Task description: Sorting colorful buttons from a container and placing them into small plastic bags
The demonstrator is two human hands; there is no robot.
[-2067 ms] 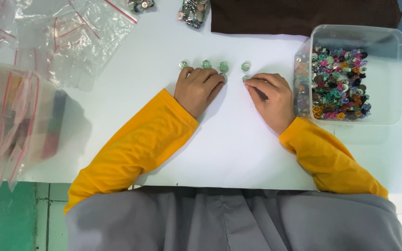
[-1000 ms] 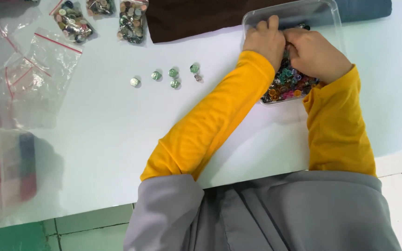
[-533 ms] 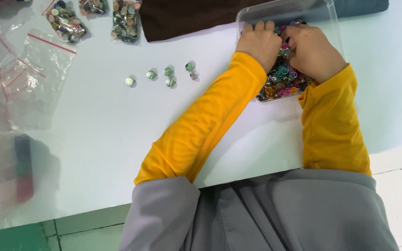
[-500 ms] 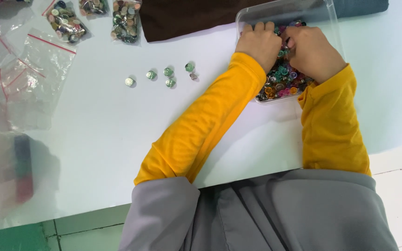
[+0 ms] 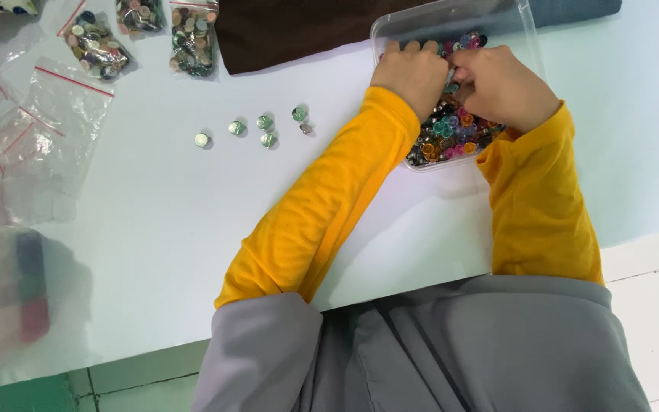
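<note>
Fingers curled (both hands) | left hand (image 5: 415,75), right hand (image 5: 501,84) | touching buttons (image 5: 451,133)

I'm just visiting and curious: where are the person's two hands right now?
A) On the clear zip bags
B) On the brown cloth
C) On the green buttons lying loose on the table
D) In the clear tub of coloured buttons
D: the left hand and right hand are both inside the clear tub, on the coloured buttons.

Long mustard-yellow sleeves (snug at the wrists) under a loose, draping grey garment.
</note>
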